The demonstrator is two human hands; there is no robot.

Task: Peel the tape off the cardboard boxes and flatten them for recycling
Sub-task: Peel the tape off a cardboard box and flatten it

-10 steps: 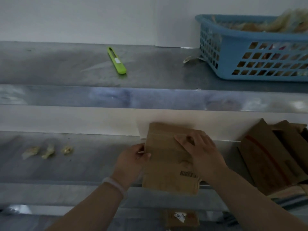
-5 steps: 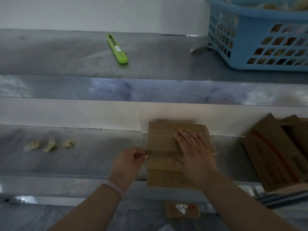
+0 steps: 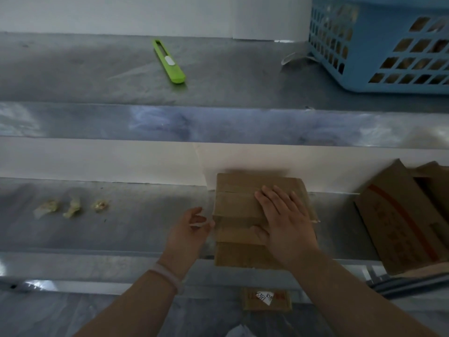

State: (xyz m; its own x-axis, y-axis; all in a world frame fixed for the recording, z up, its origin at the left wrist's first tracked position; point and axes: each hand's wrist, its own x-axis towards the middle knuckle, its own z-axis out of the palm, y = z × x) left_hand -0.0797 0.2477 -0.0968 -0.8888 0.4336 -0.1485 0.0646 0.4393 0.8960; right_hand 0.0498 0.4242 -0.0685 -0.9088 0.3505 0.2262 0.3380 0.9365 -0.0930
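Observation:
A small brown cardboard box (image 3: 238, 207) lies flat on the lower steel shelf (image 3: 136, 222), its near end over the shelf's front edge. My right hand (image 3: 284, 222) presses flat on top of it, fingers spread. My left hand (image 3: 192, 227) is just off the box's left edge and pinches a thin strip of clear tape (image 3: 202, 224) that runs from that edge. Three crumpled tape wads (image 3: 70, 206) lie on the shelf to the left.
A green utility knife (image 3: 169, 61) lies on the upper shelf. A blue plastic basket (image 3: 379, 45) stands at the upper right. More cardboard boxes (image 3: 403, 220) lean at the right of the lower shelf. Another small box (image 3: 267, 299) lies below.
The box was tilted up in both hands, then laid flat. My right hand now presses it down, and my left hand has pulled slightly left, drawing tape off the edge.

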